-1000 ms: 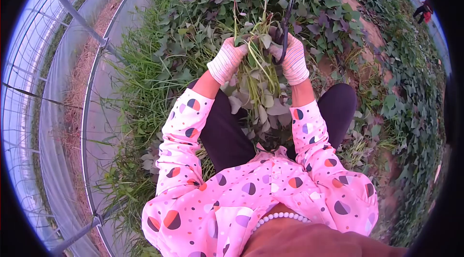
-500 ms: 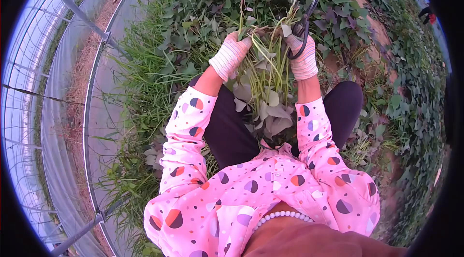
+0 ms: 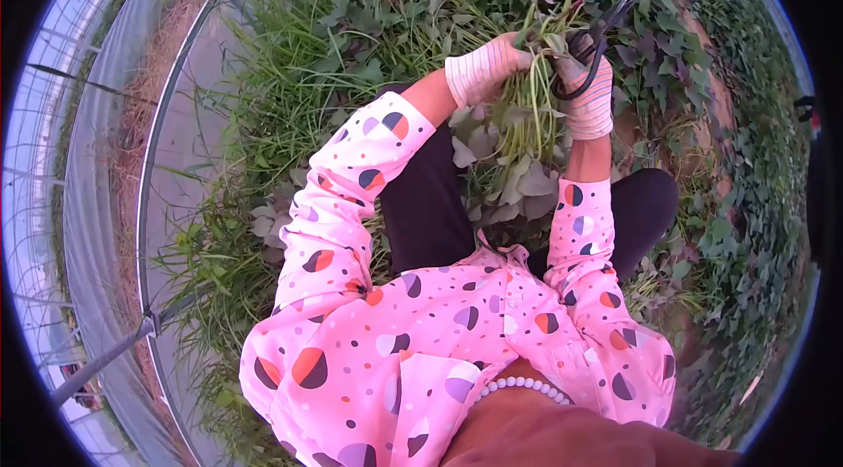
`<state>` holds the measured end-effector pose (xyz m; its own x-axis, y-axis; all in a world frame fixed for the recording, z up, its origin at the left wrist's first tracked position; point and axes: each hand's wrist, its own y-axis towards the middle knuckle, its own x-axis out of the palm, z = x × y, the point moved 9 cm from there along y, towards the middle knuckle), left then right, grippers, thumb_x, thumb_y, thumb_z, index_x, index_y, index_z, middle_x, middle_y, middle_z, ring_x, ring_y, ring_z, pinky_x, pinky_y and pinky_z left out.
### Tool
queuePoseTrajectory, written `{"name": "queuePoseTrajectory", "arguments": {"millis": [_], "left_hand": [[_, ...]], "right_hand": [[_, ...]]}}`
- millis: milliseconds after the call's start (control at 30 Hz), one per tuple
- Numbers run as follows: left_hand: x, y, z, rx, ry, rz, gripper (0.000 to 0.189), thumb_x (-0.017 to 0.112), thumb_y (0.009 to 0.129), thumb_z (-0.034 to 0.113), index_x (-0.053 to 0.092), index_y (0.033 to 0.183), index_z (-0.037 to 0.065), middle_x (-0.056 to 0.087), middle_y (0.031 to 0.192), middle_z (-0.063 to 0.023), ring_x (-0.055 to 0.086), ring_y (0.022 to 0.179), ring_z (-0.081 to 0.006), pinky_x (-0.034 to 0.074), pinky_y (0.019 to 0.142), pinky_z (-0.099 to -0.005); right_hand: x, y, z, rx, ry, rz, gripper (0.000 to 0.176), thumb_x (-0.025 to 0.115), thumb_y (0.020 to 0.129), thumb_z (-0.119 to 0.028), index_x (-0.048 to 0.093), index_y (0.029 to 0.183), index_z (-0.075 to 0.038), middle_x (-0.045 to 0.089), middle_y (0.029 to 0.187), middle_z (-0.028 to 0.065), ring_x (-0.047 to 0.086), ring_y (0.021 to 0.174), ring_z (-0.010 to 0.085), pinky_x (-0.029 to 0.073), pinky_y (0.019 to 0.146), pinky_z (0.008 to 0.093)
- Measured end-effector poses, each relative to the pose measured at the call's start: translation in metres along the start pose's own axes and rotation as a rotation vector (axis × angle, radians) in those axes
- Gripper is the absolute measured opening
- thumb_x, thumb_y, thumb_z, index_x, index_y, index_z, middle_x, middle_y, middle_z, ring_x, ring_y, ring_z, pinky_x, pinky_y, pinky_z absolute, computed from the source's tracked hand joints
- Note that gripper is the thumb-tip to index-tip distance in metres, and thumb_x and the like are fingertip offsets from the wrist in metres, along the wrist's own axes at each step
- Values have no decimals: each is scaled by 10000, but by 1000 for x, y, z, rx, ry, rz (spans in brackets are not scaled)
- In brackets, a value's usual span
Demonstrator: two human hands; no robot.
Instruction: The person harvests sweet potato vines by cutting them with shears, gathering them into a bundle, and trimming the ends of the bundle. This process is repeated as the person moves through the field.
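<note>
A bundle of leafy vine cuttings [image 3: 533, 120] hangs in front of my knees, cut stem ends up and grey-green leaves down. My left hand [image 3: 493, 65], in a striped light glove, is closed around the upper stems from the left. On the other side, my right hand [image 3: 587, 94], gloved alike, is closed with black-handled scissors [image 3: 599, 43] looped over it, the blades pointing up and right. Its thumb side touches the stems. Exact finger positions are partly hidden behind the bundle and handles.
Dense vines with green and purplish leaves [image 3: 702, 72] spread ahead and right. Tall grass [image 3: 281, 72] grows at the left, beside a grey sheet edged by a metal pipe [image 3: 151, 168]. My dark-trousered knees [image 3: 645, 212] flank the bundle.
My left hand has moved right, closer to my right hand. The stems, spread between both hands before, are now gathered into a narrower bundle. The scissors remain in my right hand.
</note>
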<state>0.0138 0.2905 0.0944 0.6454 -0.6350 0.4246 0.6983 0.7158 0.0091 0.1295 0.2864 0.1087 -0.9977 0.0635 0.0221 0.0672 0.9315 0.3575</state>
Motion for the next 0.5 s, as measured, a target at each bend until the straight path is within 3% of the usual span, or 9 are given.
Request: {"name": "queuePoseTrajectory", "arguments": {"millis": [33, 100, 133, 167, 267, 333, 367, 433, 500], "left_hand": [[-6, 2, -2, -34, 175, 66, 473, 690, 775, 176, 533, 1200, 38, 627, 1009, -54, 618, 876, -135, 510, 758, -313], [1, -17, 10, -219, 338, 258, 444, 688, 731, 170, 567, 1119, -8, 649, 902, -78, 618, 784, -142, 510, 669, -310], [-21, 17, -5, -170, 708, 273, 407, 686, 705, 198, 617, 1042, -17, 660, 821, -88, 601, 709, -160, 507, 646, -327], [-24, 31, -7, -176, 930, 264, 371, 687, 697, 221, 647, 981, -14, 665, 787, -106, 590, 680, -180, 503, 649, -339], [-10, 16, 25, 146, 675, 348, 324, 634, 746, 214, 657, 993, 6, 681, 818, -115, 620, 710, -227, 512, 707, -343], [-30, 34, 27, -2, 1219, 392, 388, 578, 807, 324, 657, 1086, 66, 672, 996, -159, 638, 925, -311, 502, 849, -349], [-45, 30, 37, 46, 1295, 492, 347, 594, 796, 274, 651, 1054, 50, 669, 946, -152, 633, 869, -293, 500, 800, -350], [-100, -10, 70, 318, 946, 895, 267, 626, 773, 174, 637, 990, 17, 664, 845, -136, 624, 758, -256, 496, 701, -353], [-144, -76, 96, 679, 350, 1096, 199, 658, 751, 74, 624, 925, -15, 659, 744, -121, 615, 647, -219, 492, 601, -356]], "right_hand": [[3, 3, -16, -100, -216, -47, 225, 673, 800, -106, 615, 986, 8, 645, 862, 43, 586, 755, 120, 466, 695, 270], [-5, 11, -17, -173, -277, -53, 302, 686, 805, -142, 614, 1051, 18, 685, 951, 97, 628, 833, 180, 481, 749, 310], [-14, 17, -12, -173, -522, -88, 348, 684, 820, -139, 599, 1115, 25, 675, 1035, 121, 632, 906, 194, 479, 807, 313], [-15, 18, -12, -87, -396, -125, 366, 675, 843, -157, 587, 1147, 27, 662, 1077, 115, 622, 943, 184, 476, 832, 307], [-14, 21, -40, -124, -360, -147, 360, 665, 859, -199, 598, 1138, 19, 654, 1052, 69, 594, 943, 153, 459, 846, 291], [-36, 30, -29, 35, -435, -71, 371, 665, 858, -208, 601, 1144, 20, 654, 1037, 62, 583, 935, 135, 450, 849, 280], [-14, 23, -59, -67, -321, -53, 354, 657, 864, -216, 616, 1130, 14, 661, 1000, 56, 589, 875, 118, 458, 802, 267], [-25, 19, -63, 17, -203, 52, 310, 650, 875, -225, 641, 1080, 7, 683, 972, 81, 598, 792, 114, 466, 740, 257], [-45, 18, -58, 65, -125, 124, 295, 649, 878, -227, 648, 1061, 5, 691, 961, 87, 598, 769, 112, 466, 712, 252]]}}
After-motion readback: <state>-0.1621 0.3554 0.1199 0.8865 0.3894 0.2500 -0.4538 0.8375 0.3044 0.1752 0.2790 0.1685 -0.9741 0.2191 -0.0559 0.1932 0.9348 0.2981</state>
